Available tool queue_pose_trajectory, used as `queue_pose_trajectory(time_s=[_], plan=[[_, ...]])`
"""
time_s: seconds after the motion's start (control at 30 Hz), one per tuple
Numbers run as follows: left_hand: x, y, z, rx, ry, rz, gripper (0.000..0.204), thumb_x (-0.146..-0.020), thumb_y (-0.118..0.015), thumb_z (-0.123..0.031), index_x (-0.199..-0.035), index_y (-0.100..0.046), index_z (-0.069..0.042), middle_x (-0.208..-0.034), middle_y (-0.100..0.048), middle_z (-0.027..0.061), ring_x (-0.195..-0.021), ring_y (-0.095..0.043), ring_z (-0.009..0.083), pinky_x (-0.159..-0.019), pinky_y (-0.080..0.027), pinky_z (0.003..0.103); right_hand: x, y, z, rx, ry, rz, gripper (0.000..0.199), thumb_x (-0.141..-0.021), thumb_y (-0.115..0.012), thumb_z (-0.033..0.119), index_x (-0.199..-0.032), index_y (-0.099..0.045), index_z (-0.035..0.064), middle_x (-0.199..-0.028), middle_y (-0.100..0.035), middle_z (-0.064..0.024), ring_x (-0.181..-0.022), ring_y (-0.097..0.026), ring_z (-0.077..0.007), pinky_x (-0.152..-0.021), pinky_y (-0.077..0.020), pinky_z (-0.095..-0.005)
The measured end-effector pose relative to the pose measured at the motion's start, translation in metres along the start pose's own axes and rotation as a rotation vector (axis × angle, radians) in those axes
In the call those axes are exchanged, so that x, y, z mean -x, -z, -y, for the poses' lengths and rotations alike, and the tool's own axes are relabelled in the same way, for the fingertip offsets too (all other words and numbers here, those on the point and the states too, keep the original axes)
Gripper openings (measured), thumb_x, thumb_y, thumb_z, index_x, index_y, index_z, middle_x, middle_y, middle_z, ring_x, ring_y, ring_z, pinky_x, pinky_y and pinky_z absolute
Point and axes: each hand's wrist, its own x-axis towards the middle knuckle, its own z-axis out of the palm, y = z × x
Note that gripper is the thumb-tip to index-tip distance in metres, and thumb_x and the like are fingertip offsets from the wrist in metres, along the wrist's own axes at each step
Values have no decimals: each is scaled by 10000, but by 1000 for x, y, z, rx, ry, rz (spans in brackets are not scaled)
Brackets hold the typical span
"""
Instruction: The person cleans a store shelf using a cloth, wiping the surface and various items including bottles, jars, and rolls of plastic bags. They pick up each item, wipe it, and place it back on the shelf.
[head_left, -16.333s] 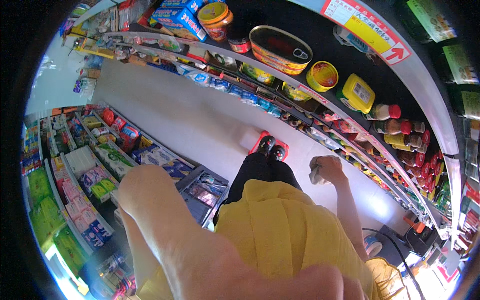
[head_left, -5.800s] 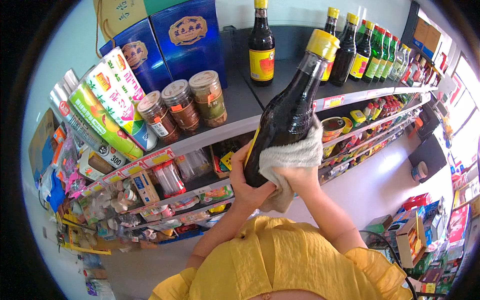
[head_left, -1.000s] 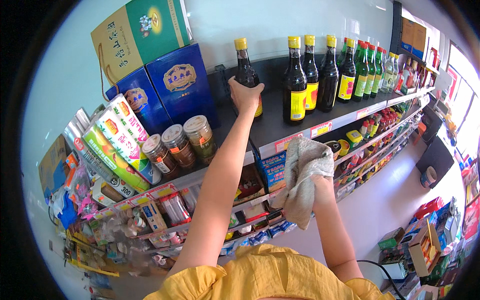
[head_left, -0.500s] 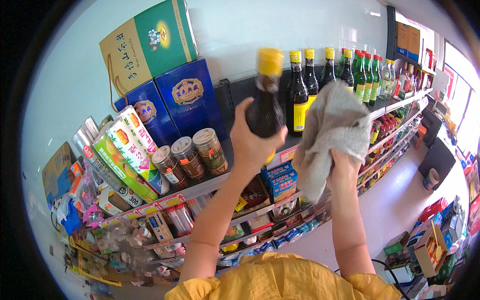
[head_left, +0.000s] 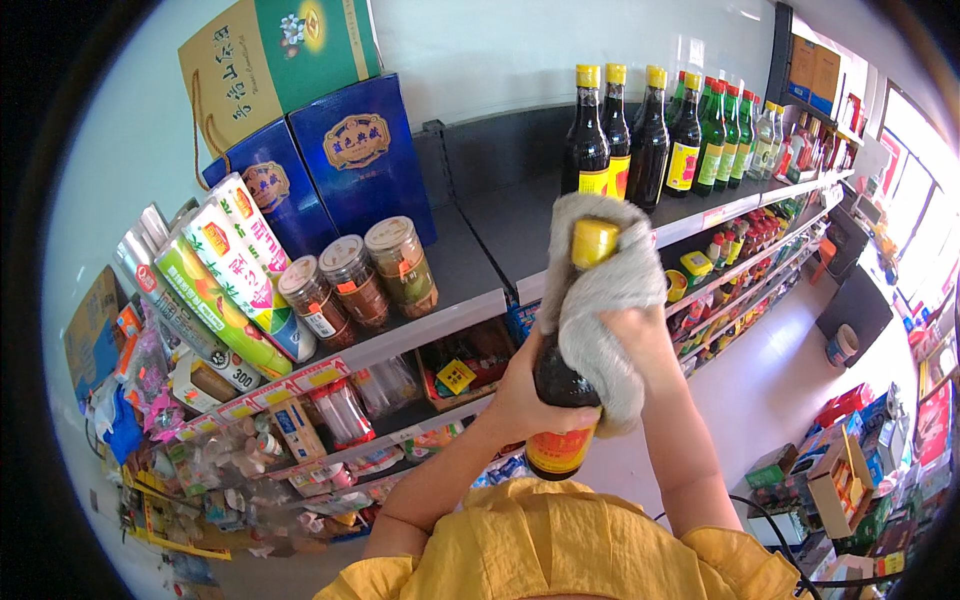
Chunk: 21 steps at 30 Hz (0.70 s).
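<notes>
While fingers (head_left: pixel 558 418) hold one bottle (head_left: pixel 558 452) and one cloth (head_left: pixel 612 285), three jars (head_left: pixel 355 285) stand nearby.

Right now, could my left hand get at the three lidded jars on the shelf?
Probably not as it is: your left hand is wrapped around a yellow-capped bottle. The way itself looks free, though, with nothing visible standing in front of the lidded jars.

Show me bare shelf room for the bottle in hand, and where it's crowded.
Ahead of the left hand, the top shelf has a bare patch between the three lidded jars and blue boxes on the left and the row of dark bottles on the right. Crowded: left of it, where jars stand beside rolls, and rightward along the packed bottles.
</notes>
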Motion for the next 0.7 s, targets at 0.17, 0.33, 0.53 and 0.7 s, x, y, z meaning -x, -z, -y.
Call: queue_pose_trajectory(time_s=[0.17,0.33,0.53,0.7], plan=[[7,6,-2,-188,60,35,947,-511,-782,-190,-1279,-260,-7,-1199,-440,114,-1147,-401,197,-985,-286,316,19,-6,11,24,-65,16,483,-629,-705,59,-1054,-491,-23,-927,-562,-54,-896,-519,-140,-844,-410,-281],[19,14,9,303,61,195,1065,-455,-829,-126,-1309,-196,-59,-1232,-398,81,-1128,-404,167,-953,-331,327,4,-9,41,-205,-171,-37,554,-583,-633,-20,-1111,-464,-7,-902,-563,-49,-803,-554,-126,-731,-468,-256],[42,7,31,-154,59,11,851,-540,-787,-163,-1254,-341,-40,-1078,-540,85,-1000,-521,183,-866,-407,314,-15,-9,32,-139,-133,5,497,-577,-622,1,-1057,-493,3,-823,-591,-62,-717,-583,-141,-660,-483,-255],[35,5,15,-711,-112,-352,816,-534,-776,-185,-1211,-354,-16,-1063,-526,172,-942,-564,303,-796,-457,354,10,-25,15,483,171,-122,169,-615,-669,42,-777,-629,18,-737,-621,-37,-692,-588,-127,-665,-472,-256]])
